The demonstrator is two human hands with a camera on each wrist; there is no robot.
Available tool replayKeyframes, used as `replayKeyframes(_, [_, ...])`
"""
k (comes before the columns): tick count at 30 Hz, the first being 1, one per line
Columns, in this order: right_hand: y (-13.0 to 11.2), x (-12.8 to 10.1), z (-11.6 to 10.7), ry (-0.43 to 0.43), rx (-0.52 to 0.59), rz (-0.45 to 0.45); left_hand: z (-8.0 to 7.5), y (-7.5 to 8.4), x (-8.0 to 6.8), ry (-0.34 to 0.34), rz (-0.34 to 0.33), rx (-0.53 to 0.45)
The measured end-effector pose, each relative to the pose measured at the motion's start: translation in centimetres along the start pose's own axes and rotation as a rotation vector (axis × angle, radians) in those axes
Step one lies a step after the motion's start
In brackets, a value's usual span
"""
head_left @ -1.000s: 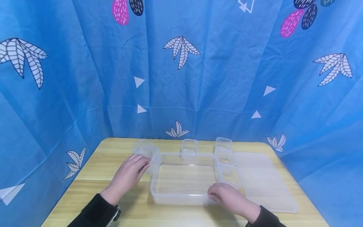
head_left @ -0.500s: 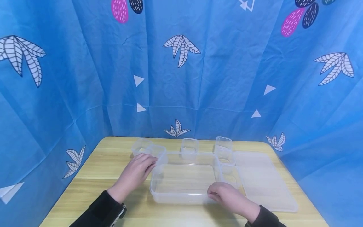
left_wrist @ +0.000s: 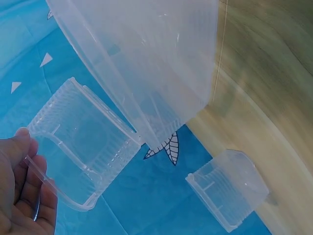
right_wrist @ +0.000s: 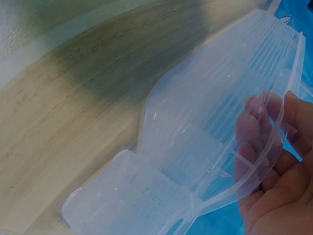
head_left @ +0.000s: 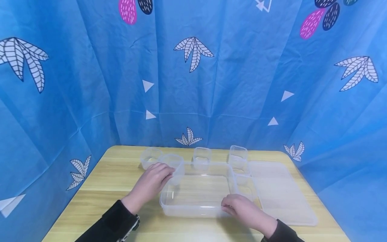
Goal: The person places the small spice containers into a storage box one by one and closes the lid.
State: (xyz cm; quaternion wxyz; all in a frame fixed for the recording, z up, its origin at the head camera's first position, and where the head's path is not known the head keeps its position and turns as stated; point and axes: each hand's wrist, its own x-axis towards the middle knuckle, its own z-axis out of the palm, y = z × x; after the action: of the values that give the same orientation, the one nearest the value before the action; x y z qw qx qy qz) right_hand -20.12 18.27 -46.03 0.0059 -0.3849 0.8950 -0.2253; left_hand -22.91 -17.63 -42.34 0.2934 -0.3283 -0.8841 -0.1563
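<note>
My left hand point(head_left: 152, 181) pinches the rim of a small clear plastic container point(head_left: 177, 164) between thumb and fingers. The small container overlaps the back left corner of a large clear plastic box point(head_left: 196, 211) in the head view. Seen from the left wrist, this ribbed small container point(left_wrist: 88, 142) is held tilted beside the large box's wall point(left_wrist: 142, 63). At the box's front right corner, my right hand point(head_left: 242, 208) grips the rim. In the right wrist view the thumb stays outside, while the fingers point(right_wrist: 249, 129) show through the clear wall.
Another small clear container point(head_left: 151, 157) stands at the back left, and one more point(head_left: 202, 155) behind the box. Several others, including this container point(head_left: 246, 188), line the box's right side. A flat translucent lid point(head_left: 282, 195) lies at the right of the wooden table point(head_left: 99, 201).
My left hand has carried the small container rightward, from beside the large box to over its back left corner. My right hand keeps its grip on the rim.
</note>
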Motion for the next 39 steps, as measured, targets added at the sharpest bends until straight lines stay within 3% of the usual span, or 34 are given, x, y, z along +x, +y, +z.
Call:
replayKeyframes(20, [0.1, -0.1, 0.2, 0.013, -0.013, -0.008, 0.9, 0.8, 0.6, -0.035, -0.013, -0.041])
replayKeyframes(29, [0.0, -0.1, 0.1, 0.025, -0.019, -0.02, 1.6, 0.9, 0.6, -0.065, 0.054, -0.013])
replayKeyframes(39, [-0.1, -0.1, 0.2, 0.04, -0.044, -0.043, 2.6, 0.7, 0.3, -0.067, 0.071, -0.007])
